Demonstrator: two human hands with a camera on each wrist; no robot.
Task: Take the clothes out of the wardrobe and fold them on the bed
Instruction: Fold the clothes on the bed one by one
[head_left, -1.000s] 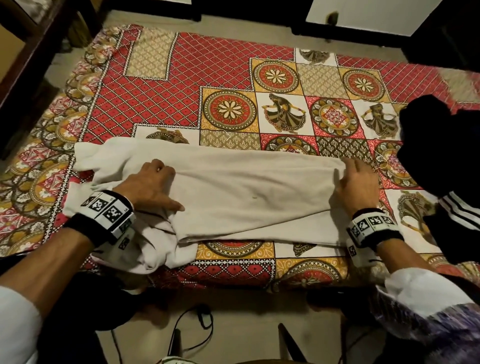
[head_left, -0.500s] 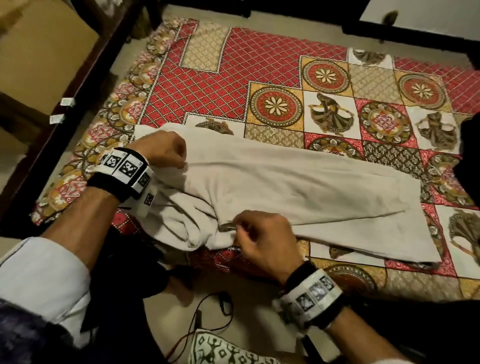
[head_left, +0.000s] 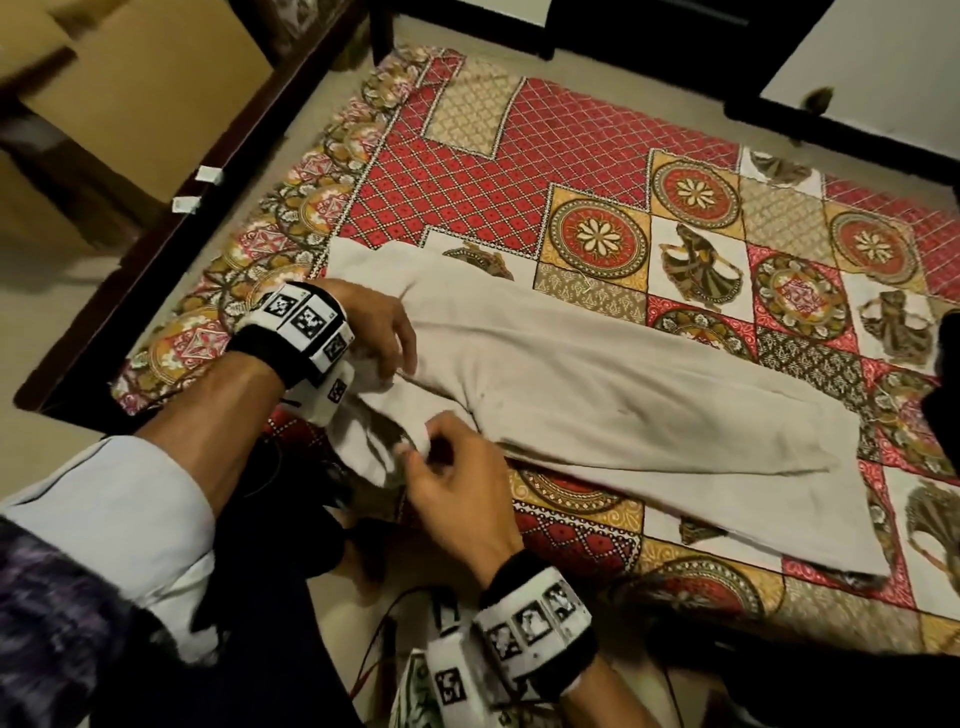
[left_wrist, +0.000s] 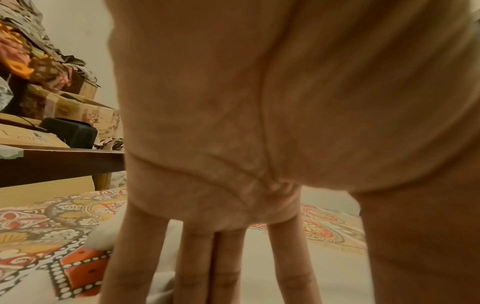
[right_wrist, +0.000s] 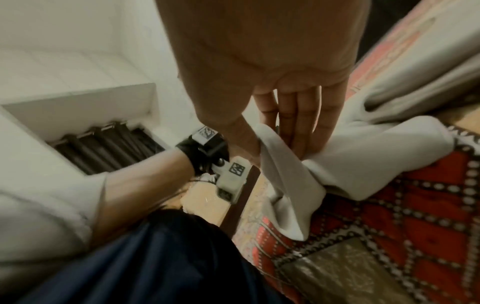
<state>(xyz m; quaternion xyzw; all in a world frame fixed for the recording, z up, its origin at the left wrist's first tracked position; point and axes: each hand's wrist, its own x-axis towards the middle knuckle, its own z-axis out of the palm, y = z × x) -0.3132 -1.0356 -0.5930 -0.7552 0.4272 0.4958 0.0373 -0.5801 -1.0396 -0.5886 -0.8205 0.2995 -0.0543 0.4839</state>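
Patterned bed is spread with the half-folded cream garment; its bunched end is pressed flat under the left hand, fingers straight, while a loose flap is pinched by the right hand, seemingly for tucking.

My left palm fills most of the left wrist view and blocks the white garment under it; my fingertips run off the bottom edge. From the head view, my left hand covers the cloth it touches, so I cannot tell how much it grips. My right hand is smeared by motion, as is the right wrist view. A dark garment is cut off at the right edge. The markers on my right wristband are too blurred to read.
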